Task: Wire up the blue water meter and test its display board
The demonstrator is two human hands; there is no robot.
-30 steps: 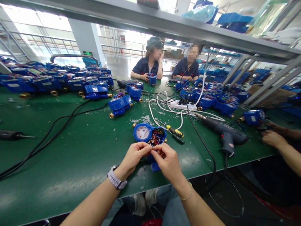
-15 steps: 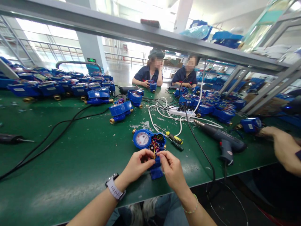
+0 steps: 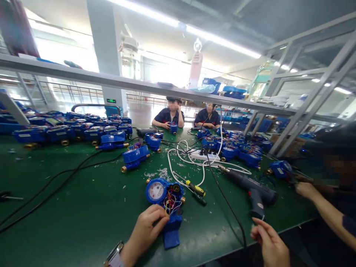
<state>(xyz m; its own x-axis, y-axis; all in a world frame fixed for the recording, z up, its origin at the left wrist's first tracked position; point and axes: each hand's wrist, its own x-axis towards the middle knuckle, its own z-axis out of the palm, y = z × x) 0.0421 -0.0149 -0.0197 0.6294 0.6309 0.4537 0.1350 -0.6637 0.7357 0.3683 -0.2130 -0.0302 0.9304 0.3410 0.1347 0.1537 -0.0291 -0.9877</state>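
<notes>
An opened blue water meter lies on the green table, its white dial up and coloured wires spilling from its open housing. Its blue lid hangs toward me. My left hand, a watch on its wrist, is curled at the meter's near edge with fingertips pinched on the wires. My right hand is off at the table's front right edge, below the dark heat gun and beside its black cord. Its thumb and fingers are drawn together; what they hold is unclear.
A yellow-and-black screwdriver lies right of the meter. A white power strip with cables sits mid-table. Several blue meters line the left and far right. A co-worker's hand works at right; two people sit at the far end.
My right hand left the meter's wires and swung right to the table's edge near the heat gun. My left hand stays at the wires. The view tilted upward.
</notes>
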